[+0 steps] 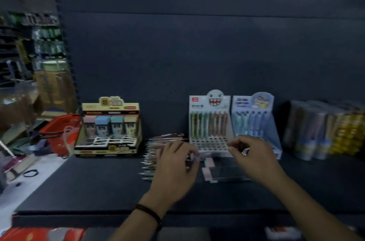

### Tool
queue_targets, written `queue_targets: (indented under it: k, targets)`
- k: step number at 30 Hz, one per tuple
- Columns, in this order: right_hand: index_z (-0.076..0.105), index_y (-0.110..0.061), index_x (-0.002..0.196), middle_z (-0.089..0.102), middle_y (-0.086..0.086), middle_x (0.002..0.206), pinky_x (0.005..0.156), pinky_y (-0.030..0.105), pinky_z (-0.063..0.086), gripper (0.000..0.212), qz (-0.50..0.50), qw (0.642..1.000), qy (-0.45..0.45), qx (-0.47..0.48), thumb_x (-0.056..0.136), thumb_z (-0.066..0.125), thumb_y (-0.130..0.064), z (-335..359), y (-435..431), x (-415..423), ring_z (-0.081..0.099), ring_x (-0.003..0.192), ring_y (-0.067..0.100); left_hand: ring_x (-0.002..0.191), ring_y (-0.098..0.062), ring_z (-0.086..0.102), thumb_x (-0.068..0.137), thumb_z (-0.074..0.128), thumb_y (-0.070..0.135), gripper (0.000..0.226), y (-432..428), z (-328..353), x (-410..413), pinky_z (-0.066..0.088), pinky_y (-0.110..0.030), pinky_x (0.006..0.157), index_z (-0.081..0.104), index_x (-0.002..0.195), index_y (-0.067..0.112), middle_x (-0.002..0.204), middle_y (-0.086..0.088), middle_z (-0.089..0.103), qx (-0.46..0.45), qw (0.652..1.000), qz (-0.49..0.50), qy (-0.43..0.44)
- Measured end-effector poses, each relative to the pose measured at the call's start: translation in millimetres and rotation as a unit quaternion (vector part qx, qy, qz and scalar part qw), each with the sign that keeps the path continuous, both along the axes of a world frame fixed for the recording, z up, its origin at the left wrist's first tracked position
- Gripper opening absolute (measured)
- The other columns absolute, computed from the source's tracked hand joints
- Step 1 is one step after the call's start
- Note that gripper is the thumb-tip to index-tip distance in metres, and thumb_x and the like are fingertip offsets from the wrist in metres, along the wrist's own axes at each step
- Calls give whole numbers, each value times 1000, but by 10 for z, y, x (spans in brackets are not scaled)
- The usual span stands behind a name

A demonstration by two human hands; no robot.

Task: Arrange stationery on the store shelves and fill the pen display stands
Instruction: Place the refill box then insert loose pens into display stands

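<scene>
A white pen display stand [209, 128] with a toothy face on top stands at the back of the dark shelf [94, 185], its upper rows holding pens. A blue display stand [254, 122] sits right beside it. Loose pens [156, 148] lie in a pile left of the white stand. My left hand [175, 165] hovers over that pile with fingers curled round what looks like a pinkish pen. My right hand [252, 155] is at the white stand's front holes, thumb and forefinger close together; blur hides whether they hold anything.
A clear flat pack [225, 172] lies on the shelf between my hands. A yellow display box [110, 128] of small pastel items stands at the left, with a red basket [59, 132] beyond the shelf's end. Wrapped bundles [325, 128] stand at the right.
</scene>
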State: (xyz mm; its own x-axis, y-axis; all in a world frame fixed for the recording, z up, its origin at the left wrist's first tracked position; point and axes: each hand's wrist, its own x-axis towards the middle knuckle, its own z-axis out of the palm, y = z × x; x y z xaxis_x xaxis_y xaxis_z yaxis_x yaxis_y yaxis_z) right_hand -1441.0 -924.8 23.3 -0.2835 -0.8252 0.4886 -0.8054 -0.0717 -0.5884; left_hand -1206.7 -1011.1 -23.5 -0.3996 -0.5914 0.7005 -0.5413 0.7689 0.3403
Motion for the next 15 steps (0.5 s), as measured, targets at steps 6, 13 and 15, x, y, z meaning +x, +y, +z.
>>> queue_targets:
  k: [6,13,15]
  targets:
    - [76,-27,89,70,-17,90,83,20,51,12,-30,997,65,-24,89,81,-16,-466,386,-549,63,90,1,112,-12,45,98,47,55,21,271,-228,-623,32,-31,93,54,114,43,115,19,48,7,996,-39,-78]
    - [68,-33,126,57,-21,120,104,27,30,39,59,978,197,37,90,66,-49,-723,361,-584,43,122,4,111,-16,44,84,60,59,29,297,-314,-652,31,-38,91,58,108,43,111,17,51,29,992,65,-101]
    - [65,-37,133,54,-26,129,106,25,21,42,72,973,209,60,93,64,-52,-730,347,-586,35,130,1,113,-17,43,78,58,60,37,323,-286,-654,32,-39,91,55,111,44,113,17,51,60,986,91,-122]
